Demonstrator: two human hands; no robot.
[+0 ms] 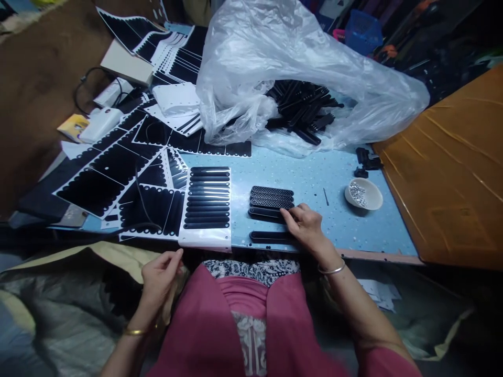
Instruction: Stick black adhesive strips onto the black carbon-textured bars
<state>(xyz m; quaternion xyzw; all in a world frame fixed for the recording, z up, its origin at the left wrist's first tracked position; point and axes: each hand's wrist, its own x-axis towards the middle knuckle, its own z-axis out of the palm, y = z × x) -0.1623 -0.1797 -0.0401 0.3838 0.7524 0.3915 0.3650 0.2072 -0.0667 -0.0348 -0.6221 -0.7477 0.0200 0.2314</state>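
My right hand (303, 224) is over the blue tabletop, its thumb and fingers closed on the right end of a flat black plastic strip (264, 213). Just behind that strip lies a row of several black strips with a patterned face (272, 197). Another smooth black strip (271, 237) lies nearer the table edge, its right end hidden behind my hand. My left hand (162, 275) hangs in front of the table edge with curled fingers and nothing visible in them. Close to it, a white backing sheet (206, 239) carries a column of shiny black stickers (208, 198).
A clear plastic bag (314, 52) spills black plastic parts (304, 107) at the back. On the right are a white bowl (372, 196) of small metal pieces, black parts (368, 159) and a brown taped carton (451, 173). Black sticker sheets (113, 165) overlap on the left.
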